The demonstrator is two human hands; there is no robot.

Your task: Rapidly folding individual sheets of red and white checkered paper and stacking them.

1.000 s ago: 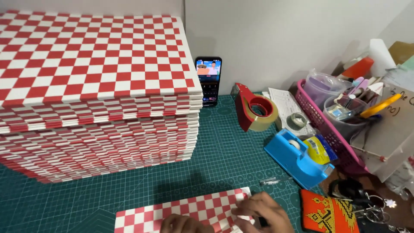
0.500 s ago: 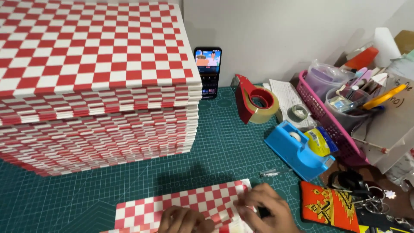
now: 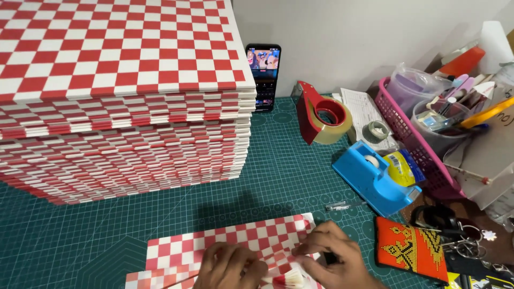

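Checkered sheet point(image 3: 230, 243): matt paper. Cutting mat point(image 3: 107, 230): matt. Tape dispenser point(image 3: 372, 179): glossy plastic.

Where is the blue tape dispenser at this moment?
In the head view, the blue tape dispenser sits on the green cutting mat at right, between the red tape dispenser and the pink basket.

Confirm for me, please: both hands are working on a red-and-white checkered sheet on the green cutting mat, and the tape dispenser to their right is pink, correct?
Not quite: the head view shows the tape dispenser is blue; the basket behind it is pink. The rest holds.
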